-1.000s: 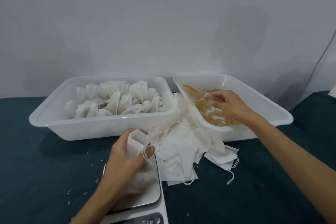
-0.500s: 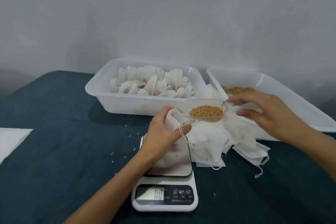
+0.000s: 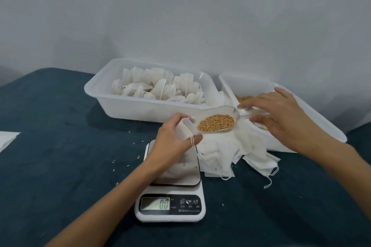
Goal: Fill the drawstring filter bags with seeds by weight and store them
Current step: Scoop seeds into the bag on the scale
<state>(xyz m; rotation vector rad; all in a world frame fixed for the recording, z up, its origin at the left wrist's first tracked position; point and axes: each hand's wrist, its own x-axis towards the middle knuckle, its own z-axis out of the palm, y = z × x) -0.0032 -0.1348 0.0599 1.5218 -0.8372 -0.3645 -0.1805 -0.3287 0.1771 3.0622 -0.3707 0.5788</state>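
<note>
Left hand (image 3: 172, 142) grips an open drawstring filter bag (image 3: 183, 129) upright over the steel platform of the kitchen scale (image 3: 170, 204), display reading 0.0; right hand (image 3: 281, 114) pinches the handle of a clear scoop (image 3: 218, 120) loaded with golden seeds (image 3: 215, 123), its lip just beside the bag's mouth. Far left, a white tub (image 3: 140, 108) holds filled bags (image 3: 158, 88); far right, a second tub (image 3: 331, 126) holds loose seed. Empty bags (image 3: 230, 152) lie heaped between tubs and scale, stray grains on the dark blue table (image 3: 60, 146).

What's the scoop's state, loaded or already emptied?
Loaded: the clear scoop carries a heap of seeds, level beside the bag mouth.
</note>
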